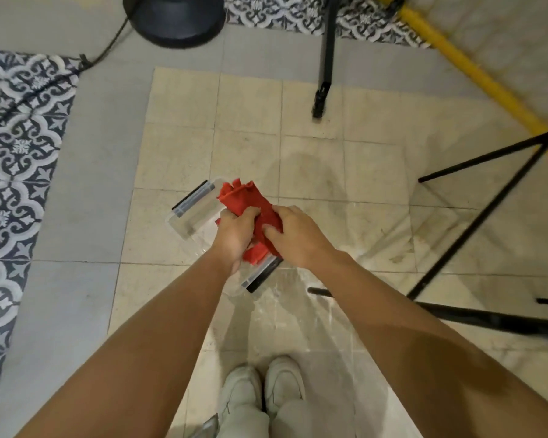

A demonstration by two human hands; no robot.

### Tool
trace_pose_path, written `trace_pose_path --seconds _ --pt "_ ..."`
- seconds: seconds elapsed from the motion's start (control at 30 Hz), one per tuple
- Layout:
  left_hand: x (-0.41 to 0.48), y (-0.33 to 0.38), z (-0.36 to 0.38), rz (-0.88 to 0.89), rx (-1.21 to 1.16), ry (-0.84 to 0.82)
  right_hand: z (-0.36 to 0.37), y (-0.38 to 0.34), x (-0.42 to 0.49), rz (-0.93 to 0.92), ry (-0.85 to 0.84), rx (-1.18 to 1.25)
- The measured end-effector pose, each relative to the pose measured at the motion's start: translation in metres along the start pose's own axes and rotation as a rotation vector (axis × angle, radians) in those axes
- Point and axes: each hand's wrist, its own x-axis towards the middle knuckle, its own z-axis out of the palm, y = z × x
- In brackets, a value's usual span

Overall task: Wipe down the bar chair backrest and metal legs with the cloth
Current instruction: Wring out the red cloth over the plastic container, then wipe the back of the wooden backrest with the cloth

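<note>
A red cloth (246, 200) is bunched between both hands at the middle of the view. My left hand (236, 235) grips its lower part with curled fingers. My right hand (293, 233) grips it from the right side. Both hands hold the cloth above a clear plastic box (192, 216) that stands on the cream tiled floor. Thin black metal legs (475, 222) slant across the right side; whether they belong to the bar chair cannot be told. No backrest is in view.
A round black base (174, 18) with a cable sits at the top left. Another black leg (325, 58) stands at the top centre. A yellow pole (465, 64) runs diagonally at the top right. Patterned tiles (16, 147) line the left. My white shoes (263, 393) are below.
</note>
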Motion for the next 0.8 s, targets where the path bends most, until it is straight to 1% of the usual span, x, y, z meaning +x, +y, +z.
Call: trace_pose_path --seconds 0.1,0.2,0.27,0.37,0.5,0.63,0.8 --pt "-0.043 0.018 0.013 0.015 -0.015 -0.071 -0.026 -0.009 -0.037 0.021 0.052 0.044" --pt "-0.075 0.032 0.025 0.024 -0.001 -0.096 -0.047 -0.015 -0.070 0.049 0.118 0.090" --pt "-0.096 0.042 0.033 0.039 0.021 -0.115 -0.061 -0.020 -0.094 0.080 0.138 0.077" --pt "-0.134 0.059 0.047 0.137 0.059 -0.202 -0.084 -0.025 -0.136 0.123 0.218 0.020" --pt "-0.187 0.073 0.059 0.247 0.036 -0.305 -0.111 -0.036 -0.192 0.155 0.295 0.001" --pt "-0.249 0.080 0.072 0.343 0.028 -0.415 -0.134 -0.044 -0.249 0.144 0.384 -0.043" --pt "-0.315 0.087 0.089 0.438 0.036 -0.460 -0.160 -0.051 -0.313 0.150 0.477 0.005"
